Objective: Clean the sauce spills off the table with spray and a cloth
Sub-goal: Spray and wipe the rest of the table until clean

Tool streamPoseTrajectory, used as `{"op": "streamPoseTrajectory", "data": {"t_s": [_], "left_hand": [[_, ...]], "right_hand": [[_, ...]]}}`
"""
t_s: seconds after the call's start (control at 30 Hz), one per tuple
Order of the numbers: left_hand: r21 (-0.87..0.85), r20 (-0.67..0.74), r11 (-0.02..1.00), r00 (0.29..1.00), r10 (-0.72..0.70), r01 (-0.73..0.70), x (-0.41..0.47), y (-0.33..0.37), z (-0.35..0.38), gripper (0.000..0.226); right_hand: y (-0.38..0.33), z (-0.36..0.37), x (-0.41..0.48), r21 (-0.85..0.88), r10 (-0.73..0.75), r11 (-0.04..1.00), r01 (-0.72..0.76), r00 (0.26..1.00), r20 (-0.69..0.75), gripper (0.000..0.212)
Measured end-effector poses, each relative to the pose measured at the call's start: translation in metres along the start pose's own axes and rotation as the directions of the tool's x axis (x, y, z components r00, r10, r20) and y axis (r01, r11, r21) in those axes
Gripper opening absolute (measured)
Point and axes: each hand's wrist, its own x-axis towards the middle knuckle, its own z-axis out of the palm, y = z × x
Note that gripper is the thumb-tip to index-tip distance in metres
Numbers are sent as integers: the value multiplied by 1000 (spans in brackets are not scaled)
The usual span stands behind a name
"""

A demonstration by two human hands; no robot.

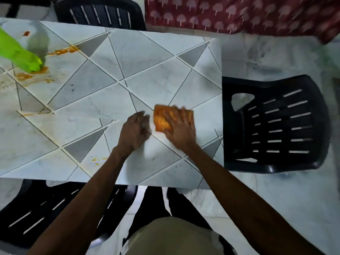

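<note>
We logged our right hand (181,128) pressing flat on the orange cloth (159,117) near the worktop's (82,85) right edge, our left hand (135,129) loose and empty beside it, and the blurred green spray bottle (18,54) among sauce spills (62,51) far left.

A black slatted plastic chair (276,124) stands on the right. A second black chair (99,13) is at the far side, and a third chair (46,208) near left. Red fabric (239,13) with a pale tree print lies far right, over the pale marbled floor (276,199).
</note>
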Motion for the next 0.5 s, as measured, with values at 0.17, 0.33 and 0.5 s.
{"op": "streamPoseTrajectory", "data": {"t_s": [0.17,0.33,0.5], "left_hand": [[82,12,996,999,36,-37,11,30,26,69],[133,86,991,996,-12,0,9,39,40,96],[149,53,989,999,2,-10,14,40,43,100]], "right_hand": [[59,-5,-28,0,252,968,-252,967,-46,71],[51,2,-119,-30,322,946,-322,947,-2,75],[77,-10,-82,40,272,961,-273,962,24,81]]}}
